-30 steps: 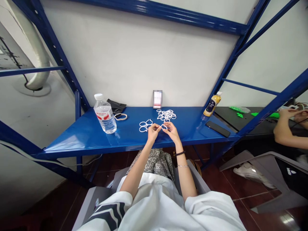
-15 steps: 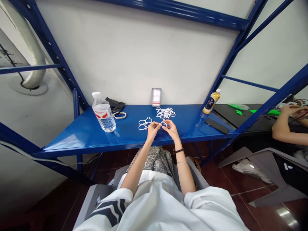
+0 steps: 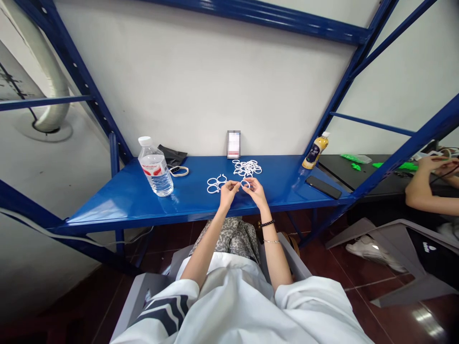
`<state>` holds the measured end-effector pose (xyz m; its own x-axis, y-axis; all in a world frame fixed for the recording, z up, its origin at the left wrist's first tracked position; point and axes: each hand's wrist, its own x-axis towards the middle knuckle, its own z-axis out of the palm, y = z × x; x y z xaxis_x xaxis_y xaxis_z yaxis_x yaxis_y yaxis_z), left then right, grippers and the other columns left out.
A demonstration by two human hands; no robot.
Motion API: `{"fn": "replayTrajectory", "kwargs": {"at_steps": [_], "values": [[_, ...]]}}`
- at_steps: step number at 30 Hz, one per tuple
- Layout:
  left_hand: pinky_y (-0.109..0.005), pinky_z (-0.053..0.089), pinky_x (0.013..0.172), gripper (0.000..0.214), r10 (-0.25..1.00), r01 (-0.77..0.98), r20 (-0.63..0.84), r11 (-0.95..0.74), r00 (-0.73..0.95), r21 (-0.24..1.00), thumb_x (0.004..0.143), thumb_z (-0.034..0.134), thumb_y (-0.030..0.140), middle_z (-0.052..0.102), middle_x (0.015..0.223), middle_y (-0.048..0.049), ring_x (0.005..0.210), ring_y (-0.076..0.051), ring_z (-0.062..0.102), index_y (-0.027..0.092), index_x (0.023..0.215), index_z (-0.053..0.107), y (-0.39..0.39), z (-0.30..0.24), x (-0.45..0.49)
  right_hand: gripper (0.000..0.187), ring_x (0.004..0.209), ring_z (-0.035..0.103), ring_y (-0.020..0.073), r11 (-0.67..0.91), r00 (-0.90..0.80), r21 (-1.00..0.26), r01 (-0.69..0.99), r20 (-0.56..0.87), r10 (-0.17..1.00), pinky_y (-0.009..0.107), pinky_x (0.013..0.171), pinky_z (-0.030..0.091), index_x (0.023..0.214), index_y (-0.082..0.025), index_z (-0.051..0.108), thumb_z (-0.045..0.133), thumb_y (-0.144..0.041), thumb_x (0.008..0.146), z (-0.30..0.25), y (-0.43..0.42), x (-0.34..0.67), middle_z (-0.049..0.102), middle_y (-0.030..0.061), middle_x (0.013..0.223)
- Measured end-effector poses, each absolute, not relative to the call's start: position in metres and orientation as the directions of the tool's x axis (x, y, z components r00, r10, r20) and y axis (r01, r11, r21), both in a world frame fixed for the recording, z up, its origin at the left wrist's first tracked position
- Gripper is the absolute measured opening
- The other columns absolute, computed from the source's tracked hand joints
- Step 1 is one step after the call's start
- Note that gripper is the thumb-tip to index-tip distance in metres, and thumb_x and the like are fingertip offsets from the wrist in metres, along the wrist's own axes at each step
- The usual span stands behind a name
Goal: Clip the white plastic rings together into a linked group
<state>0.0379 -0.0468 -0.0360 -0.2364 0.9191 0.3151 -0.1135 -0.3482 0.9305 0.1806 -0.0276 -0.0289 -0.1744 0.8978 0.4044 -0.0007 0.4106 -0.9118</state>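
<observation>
Over the middle of the blue metal shelf [image 3: 125, 200], my left hand [image 3: 228, 192] and my right hand [image 3: 255, 189] meet, and both pinch one small white plastic ring [image 3: 244, 184] between the fingertips. Just left of my hands lies a small group of white rings [image 3: 216, 184] on the shelf. A heap of several loose white rings [image 3: 247, 168] lies behind my right hand.
A water bottle [image 3: 155, 167] stands at the left, with a black pouch [image 3: 172, 155] and a white band [image 3: 180, 171] beside it. A small card [image 3: 234, 144] leans on the wall. A yellow drink bottle [image 3: 314, 150] and a black phone [image 3: 323, 187] are on the right. Another person's arm [image 3: 426, 191] rests at the far right.
My hands have stayed together on the ring and shifted slightly; the view tilted a little.
</observation>
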Motion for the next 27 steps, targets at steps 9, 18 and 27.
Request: {"fn": "replayTrajectory", "kwargs": {"at_steps": [9, 18, 27], "values": [[-0.029, 0.052, 0.064, 0.029, 0.924, -0.109, 0.316, -0.344, -0.214, 0.933, 0.075, 0.07, 0.043, 0.069, 0.077, -0.0047, 0.067, -0.016, 0.064, 0.017, 0.088, 0.069, -0.0463, -0.0359, 0.0362, 0.038, 0.096, 0.066, 0.0215, 0.394, -0.102, -0.919, -0.008, 0.393, 0.914, 0.034, 0.085, 0.052, 0.093, -0.023, 0.059, 0.076, -0.048, 0.069, -0.0283, -0.0277, 0.1778, 0.07, 0.0066, 0.103], [-0.027, 0.052, 0.063, 0.03, 0.926, -0.108, 0.316, -0.342, -0.207, 0.933, 0.075, 0.071, 0.043, 0.066, 0.073, -0.0031, 0.065, -0.014, 0.063, 0.016, 0.084, 0.064, -0.047, -0.0349, 0.0372, 0.036, 0.076, 0.066, 0.0191, 0.372, -0.085, -0.928, 0.023, 0.368, 0.926, 0.033, 0.075, 0.053, 0.073, -0.02, 0.062, 0.073, -0.054, 0.07, -0.0275, -0.0307, 0.1779, 0.074, 0.0053, 0.087], [-0.025, 0.05, 0.063, 0.018, 0.924, -0.065, 0.308, -0.33, -0.226, 0.942, 0.081, 0.065, 0.033, 0.064, 0.068, -0.0003, 0.058, -0.011, 0.059, 0.016, 0.086, 0.063, -0.047, -0.0346, 0.0388, 0.035, 0.095, 0.071, 0.026, 0.372, -0.024, -0.924, 0.088, 0.371, 0.928, 0.036, 0.084, 0.055, 0.076, -0.017, 0.068, 0.071, -0.051, 0.07, -0.0298, -0.0288, 0.178, 0.075, 0.0136, 0.11]]}}
